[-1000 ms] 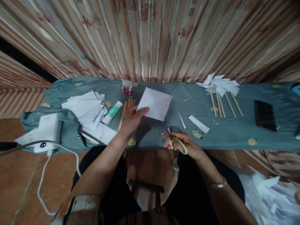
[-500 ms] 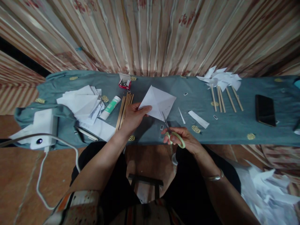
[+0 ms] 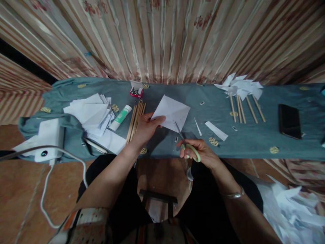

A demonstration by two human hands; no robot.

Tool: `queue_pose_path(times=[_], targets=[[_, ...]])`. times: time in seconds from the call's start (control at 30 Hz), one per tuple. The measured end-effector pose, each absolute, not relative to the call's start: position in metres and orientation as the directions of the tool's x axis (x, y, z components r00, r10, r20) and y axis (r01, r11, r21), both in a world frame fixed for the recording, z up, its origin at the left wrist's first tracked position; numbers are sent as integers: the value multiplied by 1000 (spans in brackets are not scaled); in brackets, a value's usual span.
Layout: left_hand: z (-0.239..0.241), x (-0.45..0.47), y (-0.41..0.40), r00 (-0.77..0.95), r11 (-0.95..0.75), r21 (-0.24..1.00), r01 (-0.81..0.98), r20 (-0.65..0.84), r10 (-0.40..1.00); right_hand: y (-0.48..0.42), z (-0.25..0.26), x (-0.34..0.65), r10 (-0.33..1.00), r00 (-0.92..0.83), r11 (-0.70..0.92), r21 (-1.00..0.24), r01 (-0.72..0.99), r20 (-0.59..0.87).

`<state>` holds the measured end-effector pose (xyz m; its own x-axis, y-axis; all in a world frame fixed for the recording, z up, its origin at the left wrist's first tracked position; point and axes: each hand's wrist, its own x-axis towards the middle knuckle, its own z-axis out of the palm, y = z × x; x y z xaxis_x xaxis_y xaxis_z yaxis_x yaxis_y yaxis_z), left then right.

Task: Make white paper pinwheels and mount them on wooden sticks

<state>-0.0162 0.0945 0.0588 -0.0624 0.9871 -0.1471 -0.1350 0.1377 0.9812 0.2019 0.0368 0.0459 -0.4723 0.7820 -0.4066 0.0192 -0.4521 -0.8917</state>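
Observation:
Between thumb and fingers, my left hand grips the left corner of a creased white square of paper above the table. My right hand is closed round the pale green handles of a pair of scissors. The scissors' blades reach the paper's lower right edge; whether they have cut into it I cannot tell. To the right of the paper lie a thin paper sliver and a paper strip. Wooden sticks lie just behind my left hand.
On the left are a stack of paper, a glue stick, a small red box of metal pieces and a white power adapter. Paper pinwheels on sticks and a black phone lie right. A bag with white paper pieces stands lower right.
The view has shifted slightly, so everything sits a little lower and to the right. Both hands keep their hold, with the scissors still at the paper's edge.

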Motion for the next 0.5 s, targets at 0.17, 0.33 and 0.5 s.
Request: queue_pose_path(times=[0.17, 0.33, 0.5], targets=[[57, -17, 95, -69, 145, 984, -100, -153, 986, 37, 45, 202, 797, -470, -426, -905, 4, -378], [59, -17, 94, -59, 130, 986, -107, -137, 989, 37, 46, 201, 790, -460, -462, -887, -10, -406], [61, -17, 94, -68, 143, 985, -99, -150, 986, 36, 46, 200, 790, -432, -485, -874, -7, -435]])
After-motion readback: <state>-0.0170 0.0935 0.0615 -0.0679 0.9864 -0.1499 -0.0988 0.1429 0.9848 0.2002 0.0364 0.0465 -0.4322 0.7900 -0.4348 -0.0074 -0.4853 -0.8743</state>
